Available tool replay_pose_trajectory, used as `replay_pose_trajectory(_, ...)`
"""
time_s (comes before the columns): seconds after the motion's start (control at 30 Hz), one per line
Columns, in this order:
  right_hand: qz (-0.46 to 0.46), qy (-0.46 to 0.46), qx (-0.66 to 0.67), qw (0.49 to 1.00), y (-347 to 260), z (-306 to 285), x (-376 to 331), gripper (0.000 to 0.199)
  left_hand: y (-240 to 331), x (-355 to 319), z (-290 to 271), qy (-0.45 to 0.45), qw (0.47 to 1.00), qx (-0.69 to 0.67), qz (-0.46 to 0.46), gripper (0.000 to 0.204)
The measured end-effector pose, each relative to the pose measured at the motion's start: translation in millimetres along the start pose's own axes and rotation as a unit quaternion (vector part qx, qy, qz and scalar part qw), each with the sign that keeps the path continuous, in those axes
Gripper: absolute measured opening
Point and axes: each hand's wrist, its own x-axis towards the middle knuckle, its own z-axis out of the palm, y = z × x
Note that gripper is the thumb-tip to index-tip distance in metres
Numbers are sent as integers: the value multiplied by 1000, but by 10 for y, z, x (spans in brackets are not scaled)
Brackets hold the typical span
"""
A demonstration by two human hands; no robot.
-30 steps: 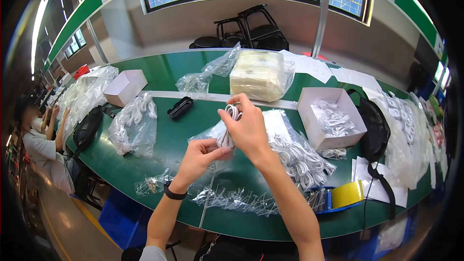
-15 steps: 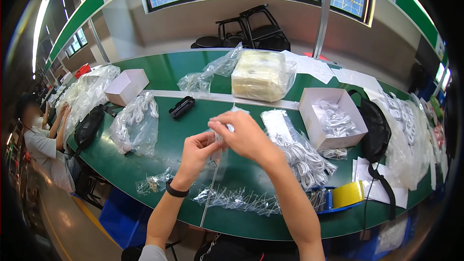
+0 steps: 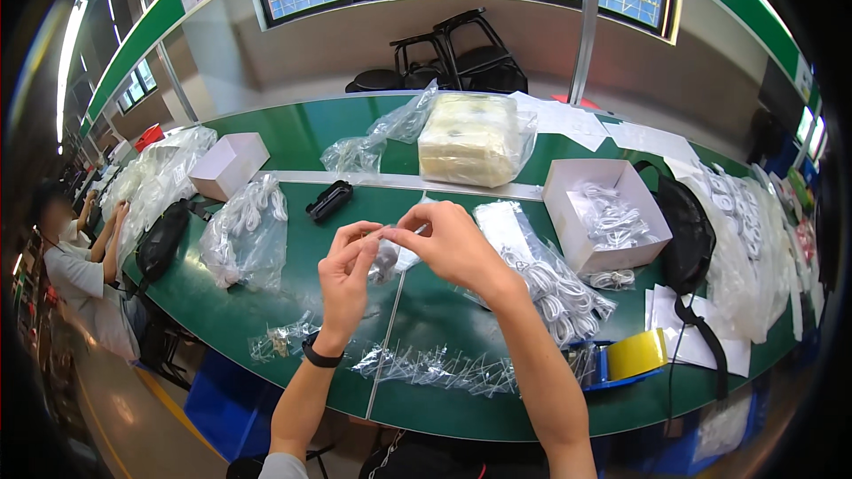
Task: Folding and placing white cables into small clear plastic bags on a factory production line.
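Head-worn fisheye, close above hands (image 3: pixel 343 277), facing down across green table (image 3: pixel 453 328).

Wrapped stack (image 3: pixel 469 142) behind hands (image 3: pixel 454 250) — cables (image 3: pixel 612 215) in box (image 3: pixel 559 213) at right — tape dispenser (image 3: pixel 635 357) before box.

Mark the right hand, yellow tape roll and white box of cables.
Right hand (image 3: pixel 454 245): head view, back of the hand.
Yellow tape roll (image 3: pixel 637 355): head view, its yellow surface.
White box of cables (image 3: pixel 627 256): head view, its near wall.

A smooth black band (image 3: pixel 321 354) circles the left wrist (image 3: pixel 332 333). A pale grey sleeve (image 3: pixel 282 467) shows behind it.
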Motion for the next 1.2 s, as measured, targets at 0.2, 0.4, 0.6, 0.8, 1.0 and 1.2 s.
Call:
replay_pose_trajectory(0.2,-112,35,-14,993,-151,-3,-18,23,53,12,-61,12,1000,-17,-5,19)
replay_pose_trajectory(0.4,-98,-11,-18,995,-242,-75,-75,17,69,4,-111,46,993,-98,-38,10)
replay_pose_trajectory(0.6,-71,-18,2,997,-222,-167,-88,17,114,-7,-116,80,997,16,8,8)
replay_pose_trajectory(0.8,-63,-17,-1,998,-204,-236,-94,17,128,-30,-68,86,996,12,5,8)
replay_pose_trajectory(1.0,-47,-39,75,995,-251,-342,-132,19,248,-28,137,66,988,-135,-28,11)
replay_pose_trajectory(1.2,-45,-76,96,991,-235,-256,-150,26,91,-114,-33,-51,993,-78,-72,15)
